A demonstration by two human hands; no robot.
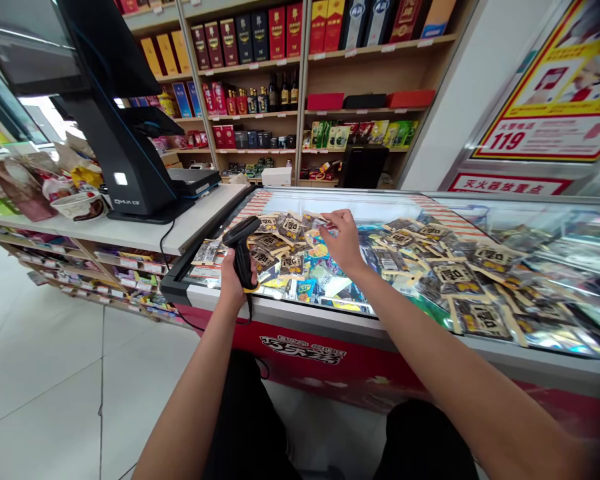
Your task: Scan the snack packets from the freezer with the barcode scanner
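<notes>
My left hand [231,279] is closed round the handle of a black barcode scanner [242,240], held upright over the left end of a glass-topped freezer [330,320]. My right hand [344,240] reaches over the glass and pinches one small snack packet [325,227] at the far side of a heap of dark and yellow packets [287,247]. More of the same packets [460,277] are spread across the glass to the right.
A white counter [145,230] to the left carries a black point-of-sale terminal [125,160] and snack bowls. The scanner's cable hangs down toward the floor. Shelves of boxed goods and bottles [280,67] line the back wall. A red and yellow poster [560,93] hangs at right.
</notes>
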